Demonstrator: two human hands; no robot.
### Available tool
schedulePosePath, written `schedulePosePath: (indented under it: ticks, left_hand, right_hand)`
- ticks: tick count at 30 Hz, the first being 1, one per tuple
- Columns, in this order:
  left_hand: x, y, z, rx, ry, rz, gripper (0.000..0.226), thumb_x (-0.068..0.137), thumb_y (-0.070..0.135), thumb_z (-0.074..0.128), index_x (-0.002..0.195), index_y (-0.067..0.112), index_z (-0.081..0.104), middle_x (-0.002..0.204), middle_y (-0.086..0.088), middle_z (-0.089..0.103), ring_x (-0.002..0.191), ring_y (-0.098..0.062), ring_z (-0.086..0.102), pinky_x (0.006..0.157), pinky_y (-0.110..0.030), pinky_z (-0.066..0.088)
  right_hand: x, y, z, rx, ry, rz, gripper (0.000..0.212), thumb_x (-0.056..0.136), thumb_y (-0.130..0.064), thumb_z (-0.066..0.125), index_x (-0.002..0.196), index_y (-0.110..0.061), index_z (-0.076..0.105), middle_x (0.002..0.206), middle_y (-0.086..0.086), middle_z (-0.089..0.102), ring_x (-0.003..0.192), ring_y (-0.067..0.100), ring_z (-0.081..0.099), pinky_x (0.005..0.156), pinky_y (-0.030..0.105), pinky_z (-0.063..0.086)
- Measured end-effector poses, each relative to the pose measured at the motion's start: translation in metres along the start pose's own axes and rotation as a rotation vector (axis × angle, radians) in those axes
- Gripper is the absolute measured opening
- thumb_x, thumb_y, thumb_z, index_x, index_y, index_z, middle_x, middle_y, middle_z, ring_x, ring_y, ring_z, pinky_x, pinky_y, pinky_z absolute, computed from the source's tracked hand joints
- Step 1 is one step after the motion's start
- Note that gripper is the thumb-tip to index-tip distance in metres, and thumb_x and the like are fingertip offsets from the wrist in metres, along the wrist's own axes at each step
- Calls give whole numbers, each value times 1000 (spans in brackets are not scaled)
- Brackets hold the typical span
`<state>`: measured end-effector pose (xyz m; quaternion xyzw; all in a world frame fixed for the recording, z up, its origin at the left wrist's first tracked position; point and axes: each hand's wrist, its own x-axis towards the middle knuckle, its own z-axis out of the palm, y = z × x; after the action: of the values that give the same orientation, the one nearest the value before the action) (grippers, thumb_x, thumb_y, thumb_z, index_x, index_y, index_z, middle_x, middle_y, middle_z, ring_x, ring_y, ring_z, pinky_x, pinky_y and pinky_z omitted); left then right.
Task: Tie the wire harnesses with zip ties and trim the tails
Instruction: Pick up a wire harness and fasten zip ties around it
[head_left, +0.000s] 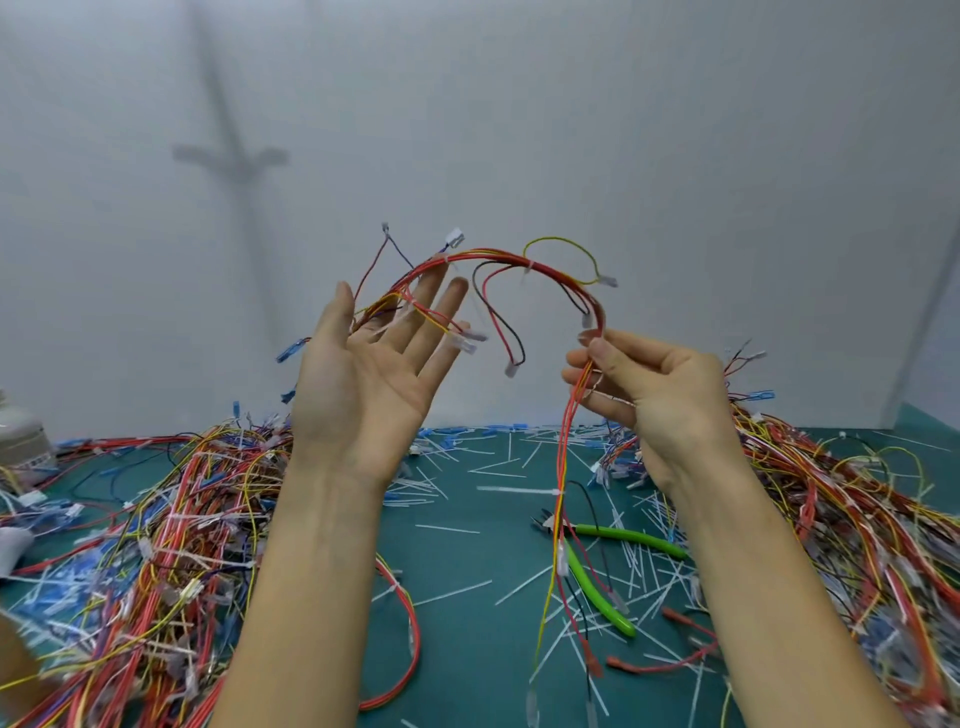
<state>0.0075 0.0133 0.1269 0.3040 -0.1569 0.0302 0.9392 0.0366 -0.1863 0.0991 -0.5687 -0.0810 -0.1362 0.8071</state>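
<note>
The teal work mat (467, 649) runs back to a plain white wall (519, 130), which closes the far edge. A second white panel closes the right corner. Two heaps flank the mat: a tangled pile of red, yellow, orange and blue wire harnesses on the left (171, 519) and a similar pile on the right (857, 519). The only open lane is the middle strip between them. It is littered with thin white trimmed zip-tie tails (452, 593), too many to count. One pair of flush cutters with two bright green handles (592, 578) lies in that strip, near the right forearm.

One harness is in hand: a bundle of mainly red wires with yellow, orange and black strands (519, 257). It is raised above the mat in front of the wall and arches from one hand to the other. At least two white zip ties cinch the arch. Short branches spring off it, ending in small white or clear connectors. A yellow loop rises near the top of the arch.

The person's left hand (363, 384) is spread flat, palm up, fingers straight, and one end of the harness lies across the fingers. The right hand (654, 395) pinches the other end between thumb and forefinger. Below that pinch the wires hang down over the cutters.
</note>
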Motion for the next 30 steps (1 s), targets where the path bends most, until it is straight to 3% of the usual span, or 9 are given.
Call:
schedulePosePath:
  ticks: [6, 11, 14, 18, 22, 25, 30]
  left_hand:
    - [3, -1, -4, -9, 43, -26, 44, 105, 39, 36, 124, 2, 51, 116, -14, 71, 108, -30, 69, 84, -42, 59]
    - [6, -3, -6, 6, 172, -39, 35, 104, 33, 43, 91, 5, 60, 98, -15, 74, 94, -30, 73, 77, -40, 61]
    - [7, -5, -1, -26, 251, 21, 34, 103, 27, 45, 82, 4, 59, 85, -19, 72, 91, -32, 73, 79, -43, 61]
    - [6, -5, 4, -76, 261, 172, 60, 103, 11, 42, 47, 5, 66, 60, -12, 67, 66, -28, 73, 71, -41, 62]
    - [4, -3, 5, -59, 247, 172, 37, 101, 9, 43, 68, 4, 57, 68, -12, 67, 64, -22, 72, 59, -29, 60]
    - [3, -3, 7, -33, 239, 177, 32, 102, 10, 40, 73, 5, 52, 69, -11, 65, 58, -18, 70, 53, -25, 57]
    - [3, -3, 5, 337, 277, 205, 26, 100, 12, 38, 83, 7, 56, 51, 1, 54, 44, -11, 61, 46, -19, 51]
  right_hand:
    - [2, 0, 0, 80, 74, -45, 10, 93, -4, 62, 90, -8, 71, 74, 5, 76, 71, 19, 75, 60, 24, 59]
    - [3, 0, -1, 107, 99, -65, 10, 93, -5, 63, 90, -9, 71, 74, 5, 76, 72, 19, 75, 60, 24, 58]
    - [3, 1, -2, 99, 103, -71, 10, 94, -5, 63, 90, -9, 71, 74, 5, 76, 73, 19, 75, 61, 24, 58]
    - [3, 2, -2, 76, 54, -24, 8, 94, -5, 62, 92, -6, 70, 73, 5, 76, 71, 18, 75, 60, 23, 58]
    - [1, 2, -1, -1, -68, 71, 9, 94, -3, 61, 91, -4, 69, 72, 6, 75, 69, 18, 75, 57, 21, 57]
    - [0, 6, -1, -157, -250, 171, 8, 94, 0, 59, 91, -1, 67, 73, 10, 74, 68, 22, 75, 57, 24, 59]
    - [-1, 16, -3, -786, -518, 170, 11, 90, -8, 69, 93, -17, 75, 85, 5, 77, 72, 16, 75, 68, 26, 60]
